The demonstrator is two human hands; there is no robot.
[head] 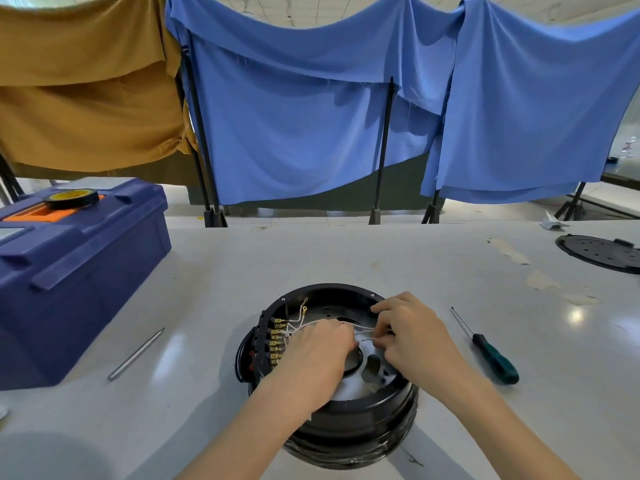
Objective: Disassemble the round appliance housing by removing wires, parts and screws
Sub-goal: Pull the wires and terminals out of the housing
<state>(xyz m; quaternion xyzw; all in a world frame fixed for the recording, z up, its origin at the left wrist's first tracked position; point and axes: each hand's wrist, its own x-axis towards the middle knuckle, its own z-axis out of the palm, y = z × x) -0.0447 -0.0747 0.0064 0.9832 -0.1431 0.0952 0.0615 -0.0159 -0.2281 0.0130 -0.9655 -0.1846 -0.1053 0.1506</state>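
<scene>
Left hand (318, 348) and right hand (412, 337) pinch white wires (304, 323) inside the round housing (363, 420) by the desk's (346, 258) near edge; screwdriver (491, 358) rightward, toolbox (69, 278) at left edge.

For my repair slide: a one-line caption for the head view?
Left hand and right hand hold white wires inside the round black housing; screwdriver beside it.

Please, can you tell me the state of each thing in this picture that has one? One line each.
round housing: open on top, inside exposed.
white wires: loose bundle, pinched by both hands.
left hand: inside the housing, pinches the wires.
right hand: pinches the wires.
screwdriver: lies on the table, untouched.
toolbox: lid closed, tape roll on top.
black cover plate: lies apart, far right.
</scene>
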